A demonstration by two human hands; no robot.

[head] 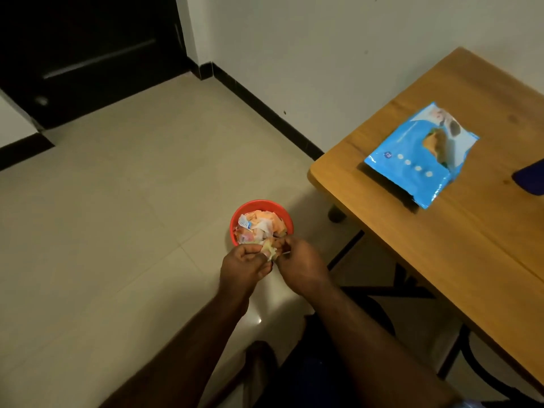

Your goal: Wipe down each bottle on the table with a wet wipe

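Both hands over the near rim of the bin (235, 219), a red tub on the floor, stuffed with crumpled paper and wrappers. Left hand (245, 267) curled, thumb and fingers pinching a small pale wad, likely a used wipe (269, 248). Right hand (303, 265) also curled, fingertips meeting the same wad from the other side; too small to tell whether pulling it apart, balling it up or peeling it off. Wad just above the bin's near edge, not yet dropped in.

Table (441, 245) to the right of the bin and well apart from it. On the table, a blue pack (412, 160) of wipes, flap open, on the side nearer the wall. Further right of the bin, at the frame edge, a dark blue thing (530, 178), cut off; cannot tell whether a bottle.

No bottle plainly in view, so no count of wiped against unwiped possible here. Judging by the hands at the bin, a discard step: one wipe spent, probably after at least one bottle cleaned. Whether more bottles wait on the unseen part of the table, cannot tell. If so, likely next: drop the wad, back to the pack for a fresh wipe.
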